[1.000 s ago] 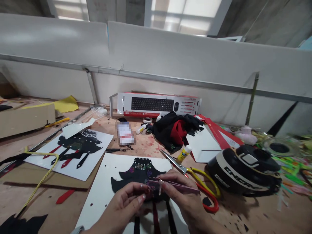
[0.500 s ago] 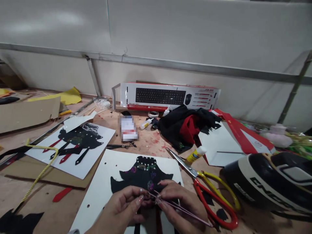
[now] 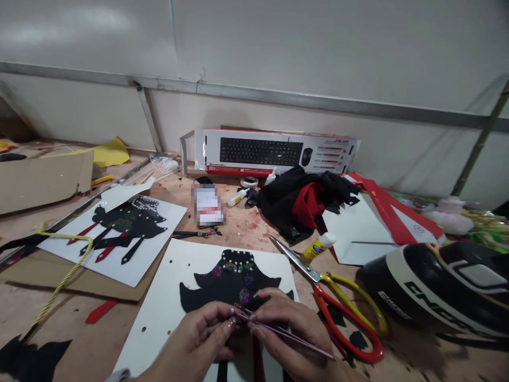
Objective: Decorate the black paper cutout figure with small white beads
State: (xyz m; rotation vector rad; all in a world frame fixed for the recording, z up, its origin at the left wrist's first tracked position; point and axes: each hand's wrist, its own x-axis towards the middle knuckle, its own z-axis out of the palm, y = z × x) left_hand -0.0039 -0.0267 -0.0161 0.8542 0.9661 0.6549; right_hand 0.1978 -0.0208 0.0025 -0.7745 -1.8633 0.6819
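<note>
Pink tweezers (image 3: 306,346) are pinched between the thumb and fingers of my right hand (image 3: 288,329). Their tips meet the fingertips of my left hand (image 3: 204,337), whose thumb and forefinger are pressed together on something too small to make out. Both hands are over the lower part of a black felt piece shaped like a tiered roof (image 3: 234,281). White beads and shiny green and purple patches decorate this felt. It lies on a white board (image 3: 159,313), and my hands hide its lower middle.
Large scissors (image 3: 318,278) with red and yellow handles and a glue stick (image 3: 318,248) lie to the right, beside a black-and-white bag (image 3: 429,302). A second decorated felt piece (image 3: 131,223) rests at left. Behind are a phone (image 3: 209,206), black cloth (image 3: 278,207) and a keyboard box (image 3: 262,154).
My right hand and the tweezers have shifted slightly left, closer to my left fingertips. The tweezers' arms look closer together. The whole view has moved a little.
</note>
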